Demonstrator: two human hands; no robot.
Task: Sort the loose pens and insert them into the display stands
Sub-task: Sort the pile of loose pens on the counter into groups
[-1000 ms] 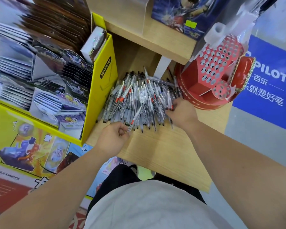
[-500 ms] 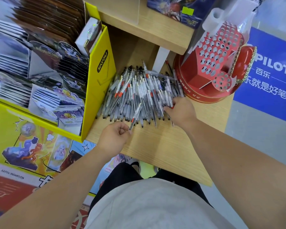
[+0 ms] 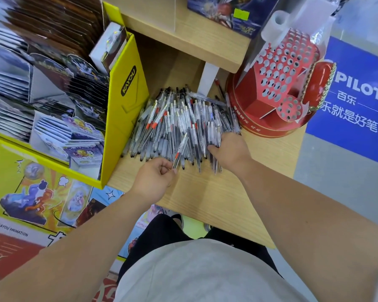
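A big pile of clear-barrelled pens (image 3: 179, 123) lies on the wooden shelf (image 3: 216, 199), some with red parts, some black. My left hand (image 3: 155, 177) pinches one red-accented pen (image 3: 180, 150) by its near tip, the pen slanting up over the pile's front edge. On the pile's right front corner rests my right hand (image 3: 229, 149), fingers closed around a few pens there. A red display stand (image 3: 277, 83) with many round holes, all of them showing empty, stands to the right of the pile.
A yellow cardboard card display (image 3: 122, 110) walls off the pile's left side. An upper wooden shelf (image 3: 190, 38) overhangs the back, with a white support post (image 3: 207, 79). A blue Pilot sign (image 3: 354, 101) lies right, beyond the shelf edge.
My left hand has stayed pinching the same red-accented pen at the pile's front. The right hand has settled deeper onto the pile's right corner, gripping pens.
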